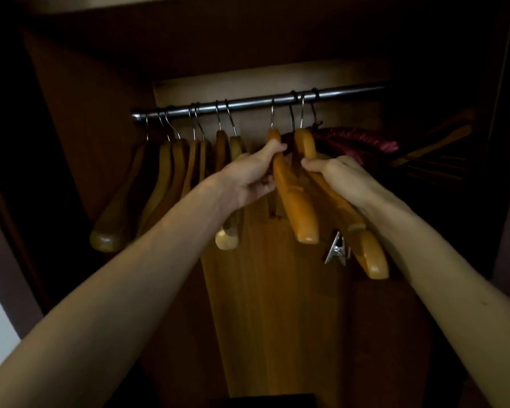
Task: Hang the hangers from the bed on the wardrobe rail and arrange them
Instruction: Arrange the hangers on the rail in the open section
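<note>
so most wooden hangers (171,172) already hang on the rail (256,102). left hand (248,178) grips one hanger (292,195), right hand (345,178) grips its neighbour (348,219). probably just spacing left, though it's dark.

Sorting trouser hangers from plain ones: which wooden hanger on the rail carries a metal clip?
The wooden hanger under the right hand: a silver clip hangs near its lower end. The other hangers show none.

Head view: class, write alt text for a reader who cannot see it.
Two bare hands reach into a dim wardrobe; the left hand and right hand each grip a wooden hanger hooked on the metal rail. More wooden hangers hang at left, a dark red padded one at right.
</note>
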The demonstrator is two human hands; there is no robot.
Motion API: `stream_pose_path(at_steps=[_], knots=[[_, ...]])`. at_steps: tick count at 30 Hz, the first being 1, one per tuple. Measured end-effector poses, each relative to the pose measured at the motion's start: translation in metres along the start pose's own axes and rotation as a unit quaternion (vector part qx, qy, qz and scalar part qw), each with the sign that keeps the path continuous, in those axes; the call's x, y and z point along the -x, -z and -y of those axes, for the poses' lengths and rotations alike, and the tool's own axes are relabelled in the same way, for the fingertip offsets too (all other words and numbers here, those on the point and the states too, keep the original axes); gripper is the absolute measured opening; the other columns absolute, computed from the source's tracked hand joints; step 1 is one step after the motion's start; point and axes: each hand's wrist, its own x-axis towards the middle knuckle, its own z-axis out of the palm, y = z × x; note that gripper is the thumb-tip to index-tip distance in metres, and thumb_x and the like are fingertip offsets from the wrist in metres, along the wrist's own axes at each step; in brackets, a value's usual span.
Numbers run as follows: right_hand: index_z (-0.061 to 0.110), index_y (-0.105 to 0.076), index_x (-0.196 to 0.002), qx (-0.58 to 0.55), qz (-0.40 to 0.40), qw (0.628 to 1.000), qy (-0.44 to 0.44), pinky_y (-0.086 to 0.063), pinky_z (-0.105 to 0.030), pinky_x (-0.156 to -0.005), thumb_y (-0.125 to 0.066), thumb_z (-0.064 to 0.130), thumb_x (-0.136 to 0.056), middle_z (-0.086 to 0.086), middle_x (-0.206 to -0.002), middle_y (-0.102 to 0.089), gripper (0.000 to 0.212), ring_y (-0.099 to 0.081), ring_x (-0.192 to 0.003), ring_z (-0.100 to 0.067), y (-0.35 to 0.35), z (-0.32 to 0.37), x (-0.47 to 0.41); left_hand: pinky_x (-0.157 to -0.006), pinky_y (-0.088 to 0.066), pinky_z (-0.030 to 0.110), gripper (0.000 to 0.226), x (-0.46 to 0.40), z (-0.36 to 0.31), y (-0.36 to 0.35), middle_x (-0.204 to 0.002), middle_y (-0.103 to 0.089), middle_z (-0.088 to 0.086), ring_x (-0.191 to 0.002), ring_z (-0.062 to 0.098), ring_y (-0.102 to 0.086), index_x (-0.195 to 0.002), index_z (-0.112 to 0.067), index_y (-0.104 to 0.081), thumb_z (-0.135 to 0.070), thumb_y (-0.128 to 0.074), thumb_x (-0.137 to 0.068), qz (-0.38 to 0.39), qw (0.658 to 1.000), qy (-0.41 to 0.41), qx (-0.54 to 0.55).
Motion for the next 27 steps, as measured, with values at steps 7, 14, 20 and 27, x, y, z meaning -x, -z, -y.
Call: stream_pose_path(at_steps=[7,14,20,27], knots=[[0.017,-0.067,-0.119,0.035,-0.016,0.999,0.028,-0.043,-0.031,-0.073,-0.053,0.047,-0.099,-0.003,-0.105,-0.065,0.038,-0.06,-0.09,-0.016,-0.012,0.027,-0.051,-0.051,-0.056,0.021,0.052,-0.036,-0.019,0.013,-0.072,-0.058,0.0,-0.063,0.012,-0.055,-0.134,-0.007,-0.059,-0.037,-0.068,-0.092,-0.048,0.999,-0.011,-0.015],[0.017,-0.067,-0.111,0.056,-0.003,0.998,0.041,-0.052,-0.043,-0.091,-0.054,0.045,-0.098,-0.007,-0.102,-0.069,0.033,-0.066,-0.097,-0.024,-0.024,0.042,-0.088,-0.083,-0.06,0.049,0.067,-0.063,-0.025,0.013,-0.101,-0.074,0.017,-0.098,0.031,-0.073,-0.138,-0.006,-0.05,-0.038,-0.075,-0.084,-0.078,0.996,-0.043,-0.02],[0.014,-0.066,-0.102,0.09,0.016,0.995,0.045,-0.049,-0.036,-0.076,-0.049,0.044,-0.1,-0.008,-0.095,-0.067,0.035,-0.064,-0.092,-0.023,-0.033,0.041,-0.107,-0.076,-0.063,0.036,0.055,-0.082,-0.03,0.02,-0.061,-0.062,0.001,-0.058,0.013,-0.061,-0.134,-0.006,-0.054,-0.033,-0.071,-0.089,-0.082,0.995,-0.053,-0.015],[0.021,-0.057,-0.081,0.129,0.017,0.99,0.046,-0.041,-0.031,-0.066,-0.049,0.041,-0.098,-0.003,-0.077,-0.056,0.027,-0.055,-0.073,-0.019,-0.039,0.038,-0.123,-0.059,-0.051,0.026,0.027,-0.097,-0.036,0.027,-0.065,-0.059,0.0,-0.056,0.011,-0.055,-0.109,-0.012,-0.062,-0.034,-0.066,-0.093,-0.109,0.992,-0.042,-0.044]])
